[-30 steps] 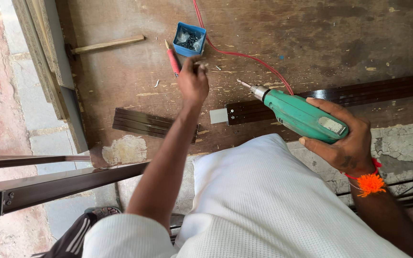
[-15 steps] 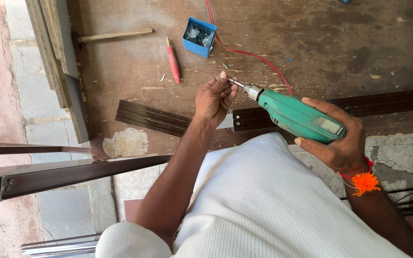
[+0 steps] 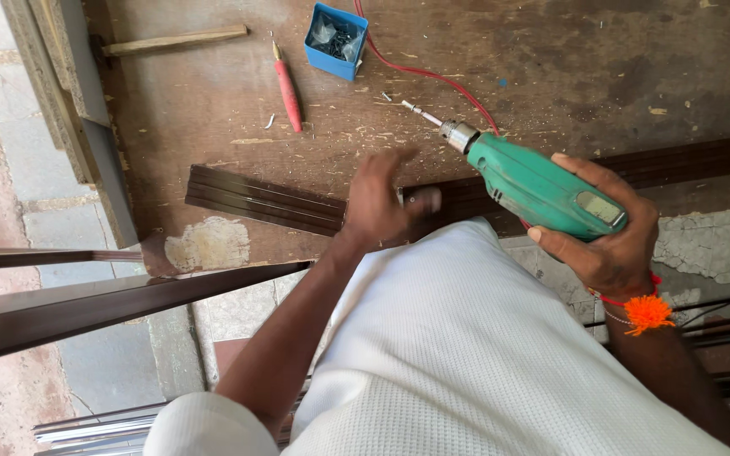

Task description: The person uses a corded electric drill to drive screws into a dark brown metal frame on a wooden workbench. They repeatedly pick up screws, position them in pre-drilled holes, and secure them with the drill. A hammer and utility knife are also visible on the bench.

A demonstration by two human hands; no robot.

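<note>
Our right hand (image 3: 610, 245) grips the green drill (image 3: 542, 190) at centre right, bit lifted off the surface (image 3: 213, 93). Our left hand (image 3: 378, 207), open and blurred, rests on the brown rail (image 3: 264, 200) at centre. We seem to be steadying the rail; drilling calls for bringing the bit down squarely.

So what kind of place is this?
Probably a carpentry or fitting workshop: a sawdust-strewn wooden board, a green power drill in the right hand, a blue box of screws and dark metal channels.

Worn wooden board (image 3: 601, 76) under blue screw box (image 3: 336, 40), red screwdriver (image 3: 287, 89), brown channel strip (image 3: 264, 201)
</note>
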